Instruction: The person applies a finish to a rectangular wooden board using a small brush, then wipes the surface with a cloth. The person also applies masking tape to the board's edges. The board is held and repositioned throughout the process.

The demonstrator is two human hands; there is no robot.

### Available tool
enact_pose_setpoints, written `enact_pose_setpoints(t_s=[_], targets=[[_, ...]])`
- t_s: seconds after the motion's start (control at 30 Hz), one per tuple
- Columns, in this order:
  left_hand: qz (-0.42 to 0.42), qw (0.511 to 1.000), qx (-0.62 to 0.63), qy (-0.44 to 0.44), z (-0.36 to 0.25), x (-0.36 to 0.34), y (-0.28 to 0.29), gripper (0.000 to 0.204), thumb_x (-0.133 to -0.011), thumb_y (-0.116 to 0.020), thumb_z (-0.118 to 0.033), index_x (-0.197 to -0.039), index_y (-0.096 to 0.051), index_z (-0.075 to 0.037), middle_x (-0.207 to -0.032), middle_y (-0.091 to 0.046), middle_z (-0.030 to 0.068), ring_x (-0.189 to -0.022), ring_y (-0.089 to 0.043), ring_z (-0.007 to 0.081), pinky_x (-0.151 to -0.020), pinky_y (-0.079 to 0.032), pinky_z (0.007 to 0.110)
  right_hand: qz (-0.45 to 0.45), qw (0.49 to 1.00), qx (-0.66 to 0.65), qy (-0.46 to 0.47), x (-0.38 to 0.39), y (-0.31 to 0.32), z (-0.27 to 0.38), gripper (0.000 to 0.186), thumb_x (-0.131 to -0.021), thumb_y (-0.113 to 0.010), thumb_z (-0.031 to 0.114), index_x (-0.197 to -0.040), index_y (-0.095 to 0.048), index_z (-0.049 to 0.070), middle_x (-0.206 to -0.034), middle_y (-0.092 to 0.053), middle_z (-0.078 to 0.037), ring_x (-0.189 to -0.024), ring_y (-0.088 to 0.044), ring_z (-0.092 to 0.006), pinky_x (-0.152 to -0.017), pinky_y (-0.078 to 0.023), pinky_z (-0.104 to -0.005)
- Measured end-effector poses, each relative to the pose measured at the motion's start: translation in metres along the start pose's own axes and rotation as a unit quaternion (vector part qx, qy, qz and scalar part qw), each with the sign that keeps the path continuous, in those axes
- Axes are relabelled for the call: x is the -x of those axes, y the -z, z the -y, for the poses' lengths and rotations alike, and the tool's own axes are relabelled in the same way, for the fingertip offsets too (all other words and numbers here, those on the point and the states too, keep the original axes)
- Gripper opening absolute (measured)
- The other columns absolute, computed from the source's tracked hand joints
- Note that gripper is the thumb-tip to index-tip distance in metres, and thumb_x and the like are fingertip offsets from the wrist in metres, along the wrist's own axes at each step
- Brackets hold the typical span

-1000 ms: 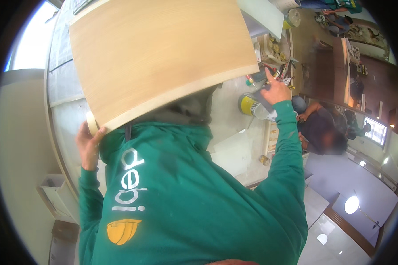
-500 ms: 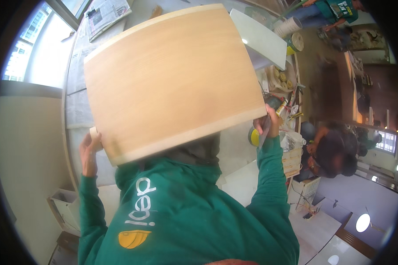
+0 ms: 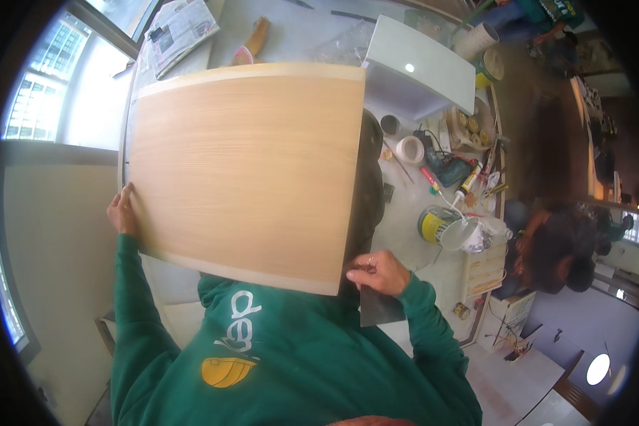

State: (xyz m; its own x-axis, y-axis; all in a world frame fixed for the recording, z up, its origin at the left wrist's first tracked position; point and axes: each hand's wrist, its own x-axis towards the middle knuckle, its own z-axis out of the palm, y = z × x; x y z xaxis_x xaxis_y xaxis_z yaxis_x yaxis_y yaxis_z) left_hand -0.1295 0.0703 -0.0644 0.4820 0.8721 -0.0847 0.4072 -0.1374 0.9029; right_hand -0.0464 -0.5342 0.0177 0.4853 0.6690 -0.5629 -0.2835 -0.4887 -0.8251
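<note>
A light wood-grain board [image 3: 241, 170] with paler strips along its far and near edges is held up in front of my chest. My left hand [image 3: 123, 211] grips its left edge, fingers partly hidden behind it. Near the board's lower right corner, my right hand [image 3: 380, 272] pinches a thin, dark, flat sheet [image 3: 380, 309], which hangs below the fingers; its material is unclear. The right fingertips are close to the board's edge, and I cannot tell whether they touch it.
On the bench to the right stand a white box-shaped panel [image 3: 422, 67], a yellow-and-green can [image 3: 433, 224], a white cup [image 3: 410, 150], a teal power tool [image 3: 449, 169] and a sealant tube [image 3: 467, 186]. Folded newspaper [image 3: 181, 35] lies far left; a brush [image 3: 254, 41] lies beyond the board. Other people are at right.
The board has turned clockwise and come lower and nearer. My right hand has moved down and inward with the dark sheet. A pale ring-like thing by my left hand no longer shows.
</note>
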Motion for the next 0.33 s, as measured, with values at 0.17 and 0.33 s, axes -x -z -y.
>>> enact_pose_setpoints(t_s=[0.17, 0.33], targets=[[0.030, 0.999, 0.013, -0.036, -0.007, -0.006, -0.003, 0.026, -0.090, -0.077, -0.027, -0.090, -0.075, 0.000, -0.079, -0.059, -0.0064, -0.070, -0.048, 0.0038, -0.062, -0.037, 0.019, -0.157, 0.980, -0.105, 0.058, -0.017, 0.028, 0.020, 0.022, -0.092, -0.068, 0.021, -0.093, -0.072, 0.000, -0.068, -0.064, -0.003, -0.065, -0.058, -0.0080, -0.062, -0.047, -0.0234], [0.062, 0.996, 0.023, -0.062, -0.032, -0.015, -0.015, 0.026, -0.090, -0.077, -0.026, -0.092, -0.075, 0.000, -0.080, -0.060, -0.0074, -0.071, -0.048, 0.0029, -0.062, -0.036, 0.019, -0.240, 0.966, -0.068, 0.074, -0.058, 0.046, 0.042, 0.024, -0.091, -0.070, 0.023, -0.098, -0.068, 0.000, -0.068, -0.063, -0.004, -0.065, -0.057, -0.0079, -0.062, -0.045, -0.0230]])
